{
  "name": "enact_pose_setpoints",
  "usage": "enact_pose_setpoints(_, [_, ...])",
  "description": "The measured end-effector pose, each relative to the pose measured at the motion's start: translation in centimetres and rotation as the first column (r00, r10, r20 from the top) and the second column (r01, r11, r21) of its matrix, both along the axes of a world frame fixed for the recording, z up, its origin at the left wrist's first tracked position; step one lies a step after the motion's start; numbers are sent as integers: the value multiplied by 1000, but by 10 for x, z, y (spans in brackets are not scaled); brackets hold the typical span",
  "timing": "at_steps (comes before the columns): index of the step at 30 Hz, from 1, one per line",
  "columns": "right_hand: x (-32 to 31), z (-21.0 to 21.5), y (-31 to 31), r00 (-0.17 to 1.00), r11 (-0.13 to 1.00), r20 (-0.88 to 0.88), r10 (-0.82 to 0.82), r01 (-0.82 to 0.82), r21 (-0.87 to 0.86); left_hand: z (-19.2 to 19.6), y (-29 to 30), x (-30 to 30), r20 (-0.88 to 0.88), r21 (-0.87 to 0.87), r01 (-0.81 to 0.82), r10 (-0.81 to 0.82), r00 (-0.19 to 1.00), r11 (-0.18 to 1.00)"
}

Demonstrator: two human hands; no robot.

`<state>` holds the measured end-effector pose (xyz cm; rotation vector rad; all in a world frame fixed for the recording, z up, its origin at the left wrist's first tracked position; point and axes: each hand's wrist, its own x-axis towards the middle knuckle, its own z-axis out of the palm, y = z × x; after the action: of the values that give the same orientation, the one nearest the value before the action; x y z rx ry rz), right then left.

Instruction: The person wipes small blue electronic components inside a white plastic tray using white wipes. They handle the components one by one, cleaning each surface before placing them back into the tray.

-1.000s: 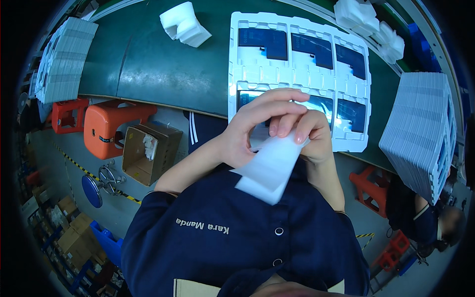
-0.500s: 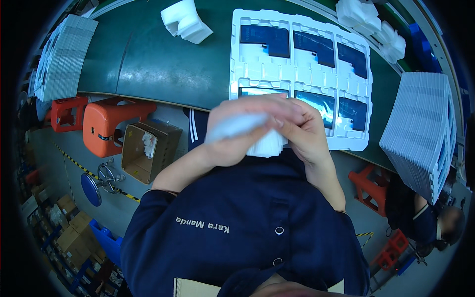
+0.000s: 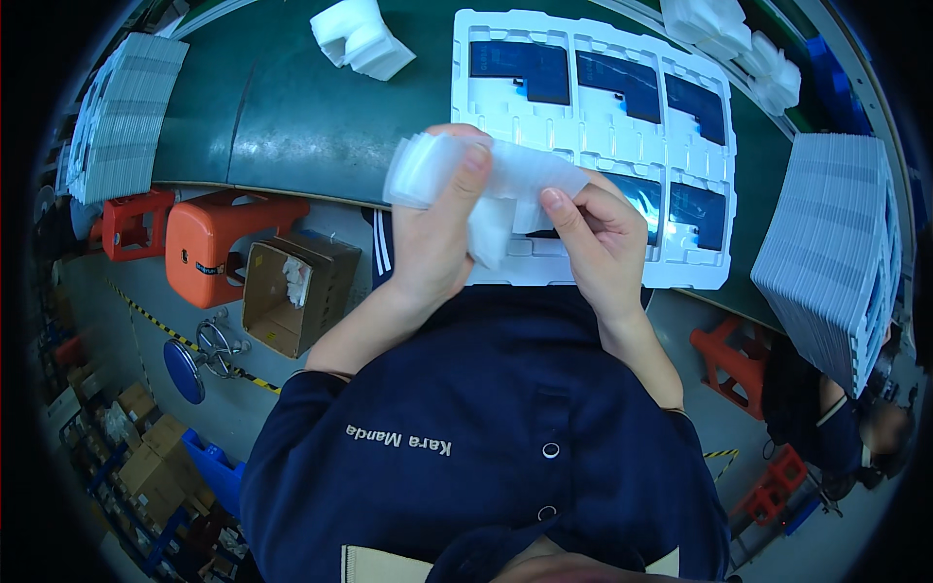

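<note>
A wad of thin white translucent sheeting [image 3: 418, 173] is gripped in my left hand [image 3: 428, 243], the thumb pressed on top. From it one strip stretches across to my right hand [image 3: 612, 248], whose thumb and fingers pinch its far end. Another fold hangs below the strip, in front of my body. Both hands are above the near edge of a white moulded tray [image 3: 520, 131]. Flat dark L-shaped pieces [image 3: 619, 83] lie in the tray's compartments; the near left compartment is mostly hidden by my hands and the sheeting.
Bundles of white wrapping [image 3: 362, 41] lie on the green table [image 3: 292, 117], with more [image 3: 708, 29] at the far right. Tall stacks of white trays stand left [image 3: 126, 117] and right [image 3: 826, 243]. Below are orange stools [image 3: 199, 248] and an open carton [image 3: 282, 301]. Another person [image 3: 826, 418] is at right.
My hands were close together, blurred over the sheeting. Now they are apart, the left one raised and turned, with a strip of the sheeting drawn out between them.
</note>
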<state>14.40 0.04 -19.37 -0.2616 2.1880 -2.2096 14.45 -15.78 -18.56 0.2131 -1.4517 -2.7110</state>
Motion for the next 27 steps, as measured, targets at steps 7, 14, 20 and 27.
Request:
enact_pose_setpoints(7, [-13,-6,29,971,943,46,-235,240,-231,15,-38,-9,76,-994,99,-395,916,39])
enact_pose_setpoints(14, [-12,-13,28,972,967,-31,-233,228,-111,26,-31,-15,173,-985,168,-359,917,-47])
enact_pose_setpoints(20, [-12,-15,30,993,992,-12,-121,122,42,23,-62,-22,89,-930,280,-596,798,237])
enact_pose_setpoints(27, [-5,-13,9,933,780,-356,51,185,597,44,-87,-11,164,-760,540,-698,697,361])
